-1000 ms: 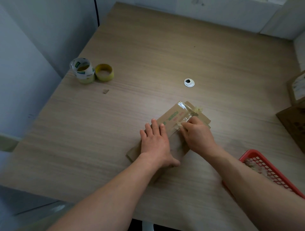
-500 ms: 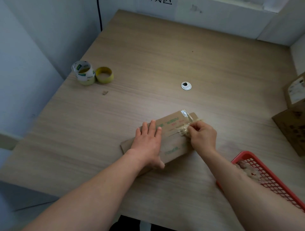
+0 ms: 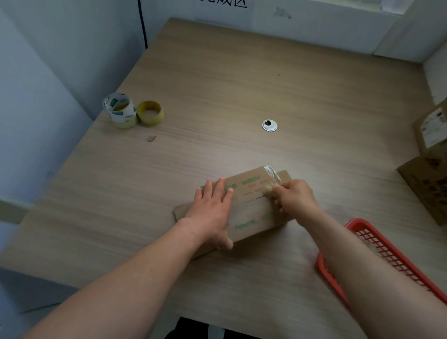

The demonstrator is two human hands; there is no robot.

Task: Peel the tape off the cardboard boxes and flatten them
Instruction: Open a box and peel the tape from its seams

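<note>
The left hand [image 3: 212, 205] lies flat on the cardboard box [image 3: 251, 215] and presses it onto the table [image 3: 217, 96]. The right hand [image 3: 296, 197], at 3 o'clock from it, pinches the loose tape [image 3: 272, 177] at the box's end. It seems best to pull low and slowly toward 4 o'clock, where the red basket [image 3: 387, 249] stands.

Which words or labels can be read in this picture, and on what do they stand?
No text reads clearly.
Cardboard box: green and red print, blurred.
White tape roll: green logo, too small.
Wall sign: black characters, cut off.
Label on side box: too small.
</note>
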